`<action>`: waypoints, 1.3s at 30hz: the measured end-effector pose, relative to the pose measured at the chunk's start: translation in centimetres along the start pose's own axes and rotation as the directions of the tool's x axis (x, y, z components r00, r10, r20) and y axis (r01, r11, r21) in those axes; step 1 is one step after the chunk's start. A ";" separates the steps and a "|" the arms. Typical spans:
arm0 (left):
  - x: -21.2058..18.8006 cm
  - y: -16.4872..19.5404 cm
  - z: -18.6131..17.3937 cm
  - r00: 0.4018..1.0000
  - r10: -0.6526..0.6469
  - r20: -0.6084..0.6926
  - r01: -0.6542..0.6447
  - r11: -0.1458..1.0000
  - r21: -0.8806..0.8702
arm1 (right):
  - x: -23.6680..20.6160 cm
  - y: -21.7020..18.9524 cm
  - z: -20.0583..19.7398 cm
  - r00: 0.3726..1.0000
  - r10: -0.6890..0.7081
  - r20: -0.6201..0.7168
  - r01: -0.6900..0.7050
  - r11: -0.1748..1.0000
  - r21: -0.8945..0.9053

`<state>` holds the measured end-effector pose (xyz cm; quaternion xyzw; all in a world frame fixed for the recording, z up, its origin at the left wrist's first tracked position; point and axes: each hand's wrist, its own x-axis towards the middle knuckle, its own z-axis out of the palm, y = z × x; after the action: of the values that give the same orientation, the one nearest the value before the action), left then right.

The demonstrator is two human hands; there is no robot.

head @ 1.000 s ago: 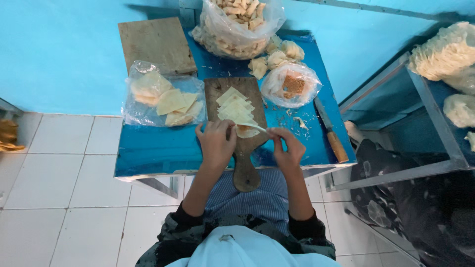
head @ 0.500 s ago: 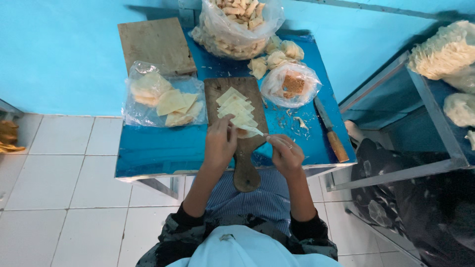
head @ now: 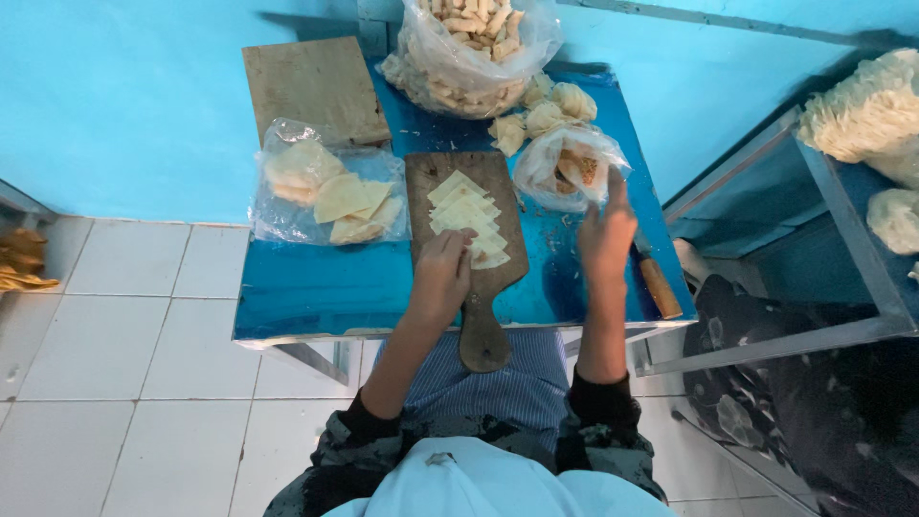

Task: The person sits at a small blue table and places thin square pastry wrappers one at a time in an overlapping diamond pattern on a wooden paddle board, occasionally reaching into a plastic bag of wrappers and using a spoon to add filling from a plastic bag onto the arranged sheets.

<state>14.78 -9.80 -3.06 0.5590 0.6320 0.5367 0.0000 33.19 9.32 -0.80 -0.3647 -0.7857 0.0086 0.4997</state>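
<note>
Right hand [head: 606, 230] risen open to filling bag [head: 565, 168], left hand [head: 442, 278] flat on wrappers [head: 466, 215] (blue table [head: 306, 287], white tiles)

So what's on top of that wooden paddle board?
The paddle board carries overlapping pale dough squares. The left hand rests on the nearest ones, hiding what lies beneath it.

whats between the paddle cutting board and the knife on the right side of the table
In the head view, the right hand hovers between the cutting board and the knife, over bare blue table with scattered crumbs.
</note>
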 end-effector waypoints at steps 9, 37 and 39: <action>-0.3 -0.6 0.6 1.000 0.002 0.005 -0.002 1.000 -0.017 | -6.1 -8.8 -0.9 0.947 0.017 0.321 -0.088 0.974 0.208; -0.3 0.1 0.1 0.995 0.093 0.032 -0.096 0.992 0.083 | -5.8 -11.7 0.4 0.941 -0.109 0.320 -0.053 0.887 0.458; -0.3 0.0 0.2 0.993 0.110 0.031 -0.113 0.989 0.100 | -5.7 -11.8 0.2 0.939 -0.141 0.313 -0.024 0.883 0.469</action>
<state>14.97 -9.91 -3.32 0.5996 0.6263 0.4957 -0.0504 27.74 -2.59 -0.90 -0.2026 -0.8452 0.2440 0.4300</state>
